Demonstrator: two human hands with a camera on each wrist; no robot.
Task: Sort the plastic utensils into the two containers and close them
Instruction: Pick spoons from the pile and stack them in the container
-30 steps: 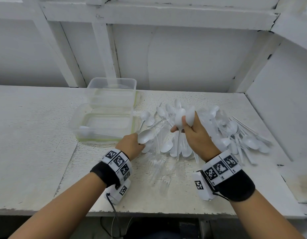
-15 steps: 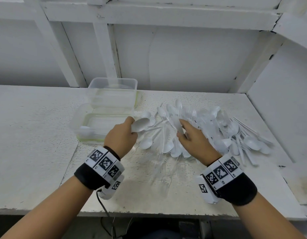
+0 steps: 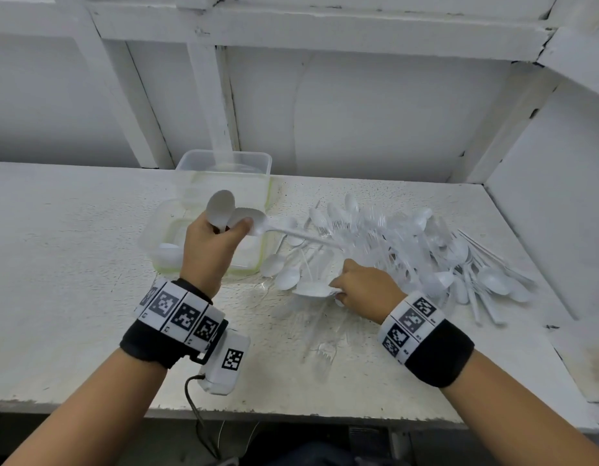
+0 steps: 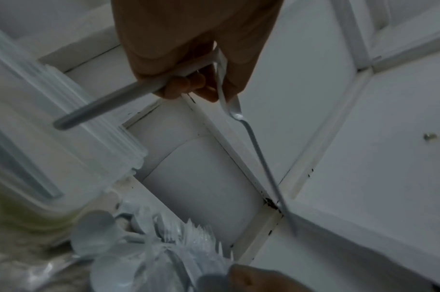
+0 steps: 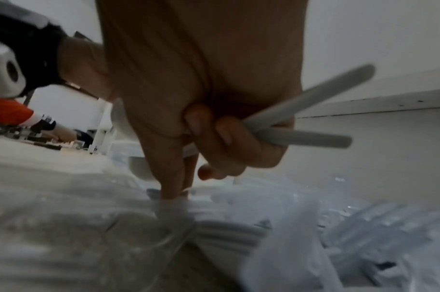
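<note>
Meanwhile the left hand gripped two white plastic spoons above the clear plastic container, the right hand clutching more white spoons over the counter.

Premises read as a workshop or data-recording station, not a home. Rough white-painted desk with chipped edge, boarded white framed wall, marker-printed wristbands, further work tables behind.
</note>
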